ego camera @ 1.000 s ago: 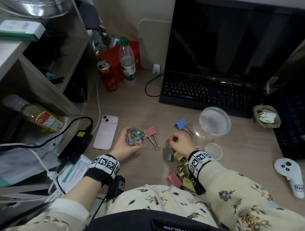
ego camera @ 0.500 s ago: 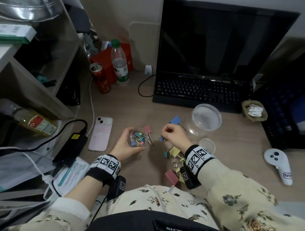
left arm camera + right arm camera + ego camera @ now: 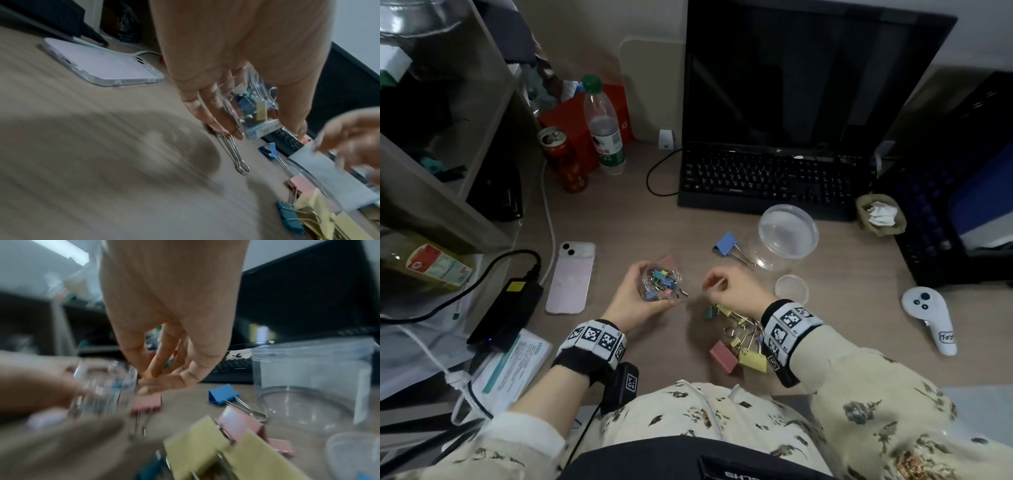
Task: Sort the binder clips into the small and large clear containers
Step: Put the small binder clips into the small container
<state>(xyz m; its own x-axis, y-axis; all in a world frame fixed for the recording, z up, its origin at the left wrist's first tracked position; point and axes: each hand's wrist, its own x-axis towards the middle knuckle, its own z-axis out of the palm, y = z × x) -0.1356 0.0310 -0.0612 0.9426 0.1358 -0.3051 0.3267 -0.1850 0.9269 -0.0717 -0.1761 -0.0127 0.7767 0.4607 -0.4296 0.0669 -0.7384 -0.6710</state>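
My left hand (image 3: 633, 298) grips the small clear container (image 3: 659, 282), which holds several small coloured clips (image 3: 257, 113). Just right of it my right hand (image 3: 709, 284) hovers above the desk with thumb and fingertips (image 3: 148, 379) pinched together. The small blue clip they held a moment ago is hidden by the fingers. The large clear container (image 3: 787, 236) stands empty at the back right. Beside it lies a large blue clip (image 3: 726, 244). A large pink clip (image 3: 147, 403) lies behind the small container. A pile of yellow, pink and teal clips (image 3: 736, 342) sits under my right wrist.
A small clear lid (image 3: 791, 289) lies right of my right hand. A pink phone (image 3: 571, 277) and a black power adapter (image 3: 510, 308) are on the left. A laptop (image 3: 763, 178) stands at the back, a white controller (image 3: 928, 315) on the right, and a can (image 3: 563, 159) and a bottle (image 3: 604, 126) at the back left.
My right hand picked a small blue clip from the desk, lifted it and moved left towards the small container. My left hand kept holding the container.
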